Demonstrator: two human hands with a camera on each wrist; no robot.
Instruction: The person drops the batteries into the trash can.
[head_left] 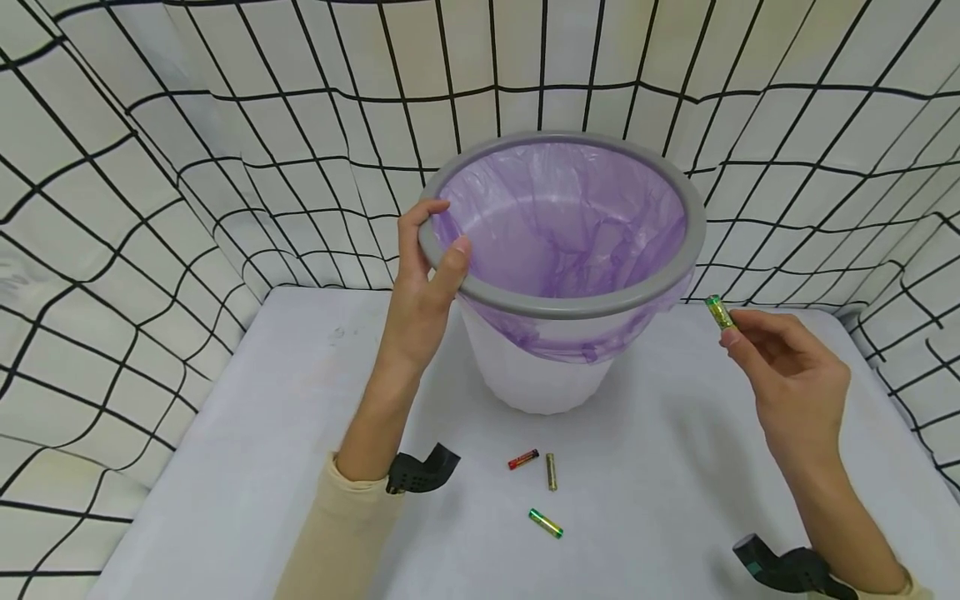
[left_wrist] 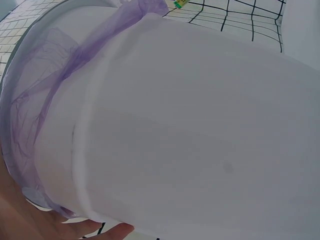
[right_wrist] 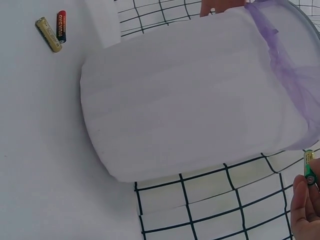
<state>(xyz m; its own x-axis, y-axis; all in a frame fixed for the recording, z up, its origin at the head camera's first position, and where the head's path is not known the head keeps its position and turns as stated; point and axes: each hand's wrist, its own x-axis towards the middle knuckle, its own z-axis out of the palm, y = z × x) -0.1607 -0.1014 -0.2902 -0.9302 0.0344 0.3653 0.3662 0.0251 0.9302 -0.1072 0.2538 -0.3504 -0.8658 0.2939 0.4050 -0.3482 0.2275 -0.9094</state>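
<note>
A white trash can [head_left: 536, 383] with a grey rim and a purple plastic bag [head_left: 555, 225] lining it stands on the white table. My left hand [head_left: 423, 287] grips the rim at its left side, thumb over the edge. In the left wrist view, the can's wall [left_wrist: 190, 125] fills most of the picture. Out to the right of the can, my right hand [head_left: 791, 375] pinches a green and gold battery [head_left: 720, 312] between thumb and fingers, apart from the rim. The right wrist view shows that battery [right_wrist: 309, 167] at its right edge.
In front of the can lie a red and black battery [head_left: 523, 459], a gold battery [head_left: 551, 472] and a green and gold battery [head_left: 545, 523]. White walls with a black grid [head_left: 300, 158] enclose the table [head_left: 247, 467] at the back and sides.
</note>
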